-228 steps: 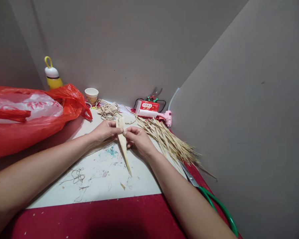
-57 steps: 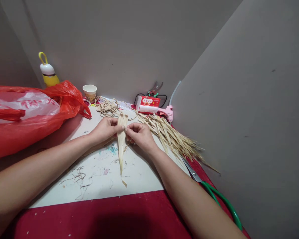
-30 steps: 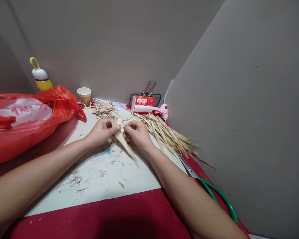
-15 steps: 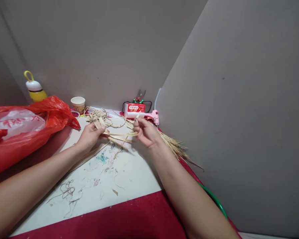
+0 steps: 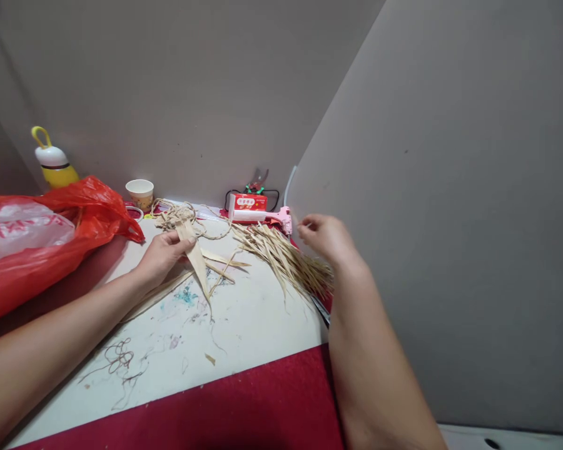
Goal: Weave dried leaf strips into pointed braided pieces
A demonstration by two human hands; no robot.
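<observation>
My left hand grips the wide end of a pale dried leaf strip whose point hangs down toward the white board. A few torn strips lie just right of it on the board. My right hand hovers over the far end of a pile of dried straw strips, with fingers curled and pinched together. What they hold, if anything, is too small to make out.
A red plastic bag fills the left side, with a yellow bottle behind it. A paper cup, a coil of twine, a red box and a pink glue gun stand along the back wall. A grey partition closes the right.
My hands have parted. The right hand moved right, away from the leaf strip and over the straw pile. The left hand keeps the strip, now hanging down. The camera turned right.
</observation>
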